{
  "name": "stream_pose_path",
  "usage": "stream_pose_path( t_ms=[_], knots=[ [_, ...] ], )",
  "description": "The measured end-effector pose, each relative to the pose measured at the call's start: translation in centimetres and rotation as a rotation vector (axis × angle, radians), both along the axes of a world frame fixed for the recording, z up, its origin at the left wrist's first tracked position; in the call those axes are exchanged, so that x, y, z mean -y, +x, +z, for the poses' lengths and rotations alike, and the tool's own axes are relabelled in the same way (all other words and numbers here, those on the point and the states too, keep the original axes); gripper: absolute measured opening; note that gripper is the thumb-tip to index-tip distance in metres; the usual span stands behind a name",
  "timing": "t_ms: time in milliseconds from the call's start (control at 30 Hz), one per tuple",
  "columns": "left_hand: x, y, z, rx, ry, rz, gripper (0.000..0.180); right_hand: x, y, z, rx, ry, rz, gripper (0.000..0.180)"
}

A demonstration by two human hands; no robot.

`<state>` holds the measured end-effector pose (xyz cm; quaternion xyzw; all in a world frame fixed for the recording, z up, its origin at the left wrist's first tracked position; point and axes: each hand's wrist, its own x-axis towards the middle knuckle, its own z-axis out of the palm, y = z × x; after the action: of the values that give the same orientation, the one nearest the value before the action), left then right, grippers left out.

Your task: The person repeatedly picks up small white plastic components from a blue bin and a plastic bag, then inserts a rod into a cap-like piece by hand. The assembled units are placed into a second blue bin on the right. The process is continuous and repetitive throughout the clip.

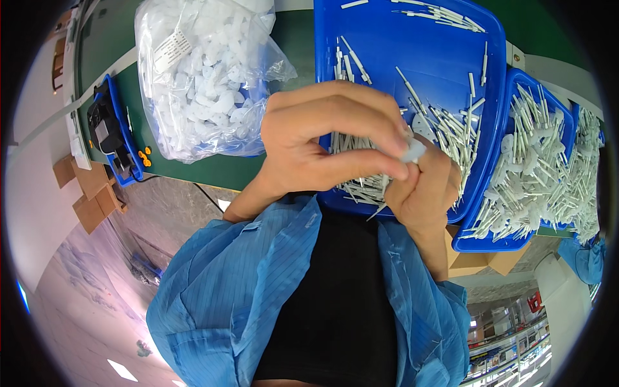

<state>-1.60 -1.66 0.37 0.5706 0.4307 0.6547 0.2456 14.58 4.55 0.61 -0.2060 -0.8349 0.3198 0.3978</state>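
Between the thumb and index finger of my left hand is a small translucent white plastic piece. My right hand is closed right against it, wrapped around a thin white stick whose lower end pokes out below the fingers. The two hands meet over a large blue tray. Loose slim white sticks with thin tips lie in it in heaps, partly hidden by my hands. Left of my left hand, a clear plastic bag is full of similar translucent white pieces.
At the right, a smaller blue bin holds sticks with white pieces on them; another such heap lies beyond. A blue tray with black devices and several small orange parts sit at the green table's left end.
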Motion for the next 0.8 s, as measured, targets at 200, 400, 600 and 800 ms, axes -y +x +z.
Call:
stream_pose_path(
  t_ms=[200,400,600,800],
  knots=[
    [-0.3,0.1,0.9,-0.193,-0.025,0.025,0.033,-1.1,1.6,-0.5,0.057,-0.105,0.14,0.024],
    [0.1,-0.2,0.9,-0.151,-0.147,0.056,0.024,-1.7,2.3,0.2,0.228,-0.05,0.099,0.032],
    [0.1,0.3,0.6,-0.48,0.104,0.129,0.016,0.9,0.8,0.9,-0.012,-0.559,-0.023,0.027],
    [-0.1,0.3,-0.9,-0.384,0.213,0.087,0.072,1.4,2.1,0.9,-0.159,-0.487,-0.095,0.028]
  ],
)
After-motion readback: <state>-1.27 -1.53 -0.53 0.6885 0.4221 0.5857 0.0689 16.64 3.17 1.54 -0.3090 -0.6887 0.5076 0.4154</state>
